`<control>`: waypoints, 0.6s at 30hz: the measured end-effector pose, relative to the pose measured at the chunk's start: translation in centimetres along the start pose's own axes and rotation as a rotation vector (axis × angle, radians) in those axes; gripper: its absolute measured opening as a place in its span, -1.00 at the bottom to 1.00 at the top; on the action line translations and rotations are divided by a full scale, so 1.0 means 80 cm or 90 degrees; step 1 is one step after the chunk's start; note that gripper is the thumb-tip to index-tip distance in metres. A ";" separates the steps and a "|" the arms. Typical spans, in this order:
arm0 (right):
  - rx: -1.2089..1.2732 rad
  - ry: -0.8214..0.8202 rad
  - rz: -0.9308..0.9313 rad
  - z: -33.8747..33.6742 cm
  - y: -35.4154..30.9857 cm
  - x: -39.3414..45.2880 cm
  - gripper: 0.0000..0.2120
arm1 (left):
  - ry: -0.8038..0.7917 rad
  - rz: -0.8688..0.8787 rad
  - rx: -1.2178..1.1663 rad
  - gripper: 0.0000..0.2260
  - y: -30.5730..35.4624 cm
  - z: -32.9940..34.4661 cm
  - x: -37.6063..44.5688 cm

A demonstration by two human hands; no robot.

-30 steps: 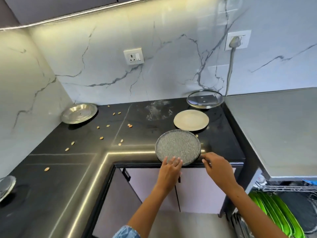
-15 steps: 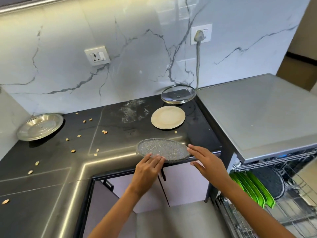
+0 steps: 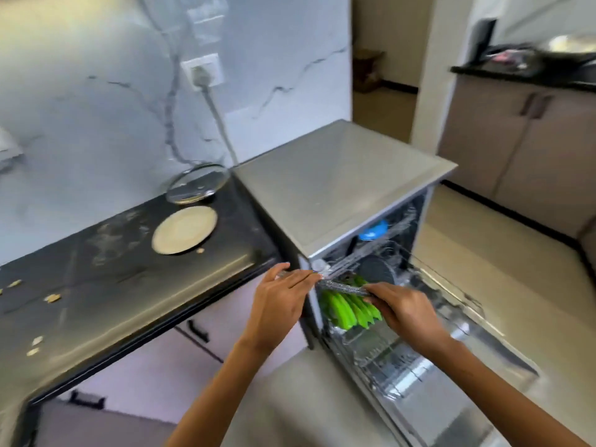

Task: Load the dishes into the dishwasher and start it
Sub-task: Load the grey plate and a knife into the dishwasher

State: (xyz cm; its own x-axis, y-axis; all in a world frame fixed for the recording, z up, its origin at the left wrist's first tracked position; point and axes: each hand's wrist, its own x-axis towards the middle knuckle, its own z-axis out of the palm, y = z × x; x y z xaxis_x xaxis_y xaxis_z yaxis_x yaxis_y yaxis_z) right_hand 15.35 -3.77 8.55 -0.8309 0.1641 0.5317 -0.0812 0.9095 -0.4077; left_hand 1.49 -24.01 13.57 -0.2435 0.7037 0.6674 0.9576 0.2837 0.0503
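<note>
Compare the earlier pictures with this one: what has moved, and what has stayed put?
The speckled grey plate has left the black counter; the left hand and right hand now hold it edge-on above the green plates in the open dishwasher. The cream plate and glass lid stayed put.

No readable text, label, brand or number shows anywhere.

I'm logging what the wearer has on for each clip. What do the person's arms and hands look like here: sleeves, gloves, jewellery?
Both forearms are bare as far as the frame shows, with no sleeve in view. The left hand and right hand wear no gloves. No ring, watch or bracelet shows, though motion blur softens the fingers.
</note>
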 end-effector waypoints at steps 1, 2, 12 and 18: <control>-0.024 0.020 0.031 -0.009 0.019 -0.017 -0.68 | -0.017 0.007 -0.026 -0.77 0.015 0.023 0.008; -0.039 0.033 0.066 -0.018 0.038 -0.035 -0.70 | -0.041 0.011 -0.050 -0.77 0.031 0.047 0.017; -0.147 0.050 0.430 -0.021 0.194 -0.177 -0.74 | -0.454 -0.030 -0.104 -0.61 0.098 0.291 0.029; -0.167 0.108 0.573 0.053 0.322 -0.193 -0.89 | -0.679 -0.029 -0.056 -0.52 0.061 0.487 -0.002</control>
State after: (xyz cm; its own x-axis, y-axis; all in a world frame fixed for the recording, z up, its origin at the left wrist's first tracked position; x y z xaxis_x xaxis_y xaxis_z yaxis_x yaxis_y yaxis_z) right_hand 23.73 15.47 -13.31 -0.4288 0.8789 0.2088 0.6934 0.4684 -0.5476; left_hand 0.20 2.64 -15.26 -0.2477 0.9117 -0.3278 0.9417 0.3061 0.1398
